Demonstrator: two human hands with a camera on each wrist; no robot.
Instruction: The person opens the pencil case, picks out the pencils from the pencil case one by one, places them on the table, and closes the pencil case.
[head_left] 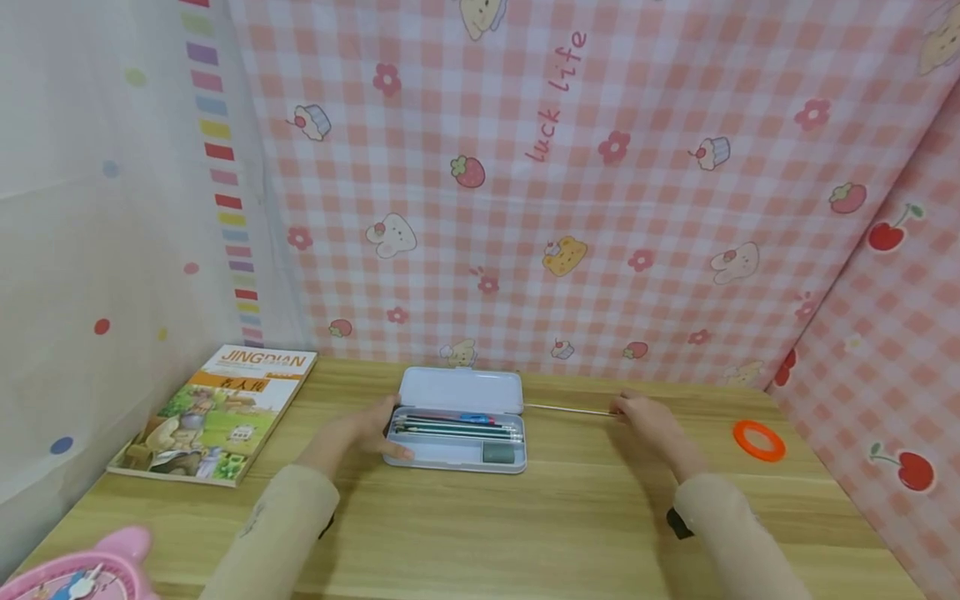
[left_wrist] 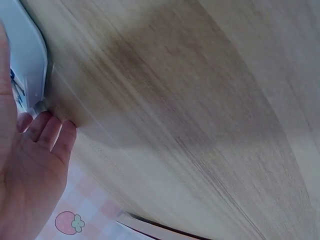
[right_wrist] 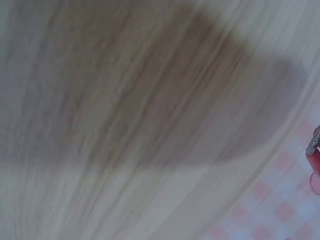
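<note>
A white pencil case (head_left: pixel 438 464) lies with its lid (head_left: pixel 459 392) raised at the back. Inside are several dark green pencils (head_left: pixel 457 431), a blue-and-red pen (head_left: pixel 477 418) and a dark green eraser (head_left: pixel 498 452) in the front right corner. My left hand (head_left: pixel 372 429) grips the case's left end, thumb at the front and fingers behind; the left wrist view shows the fingertips (left_wrist: pixel 62 134) curled by its edge. Right of the case, my right hand (head_left: pixel 647 425) pinches a thin, pale, straight strip (head_left: pixel 570 409), its kind unclear. A grey end (right_wrist: pixel 314 142) shows in the right wrist view.
A magazine (head_left: pixel 225 417) lies at the left of the wooden table (head_left: pixel 525 533). An orange ring (head_left: pixel 759 440) lies to the right. Part of a pink round object (head_left: pixel 123 558) shows at the front left. Checked cloth (head_left: pixel 510 208) hangs behind the table.
</note>
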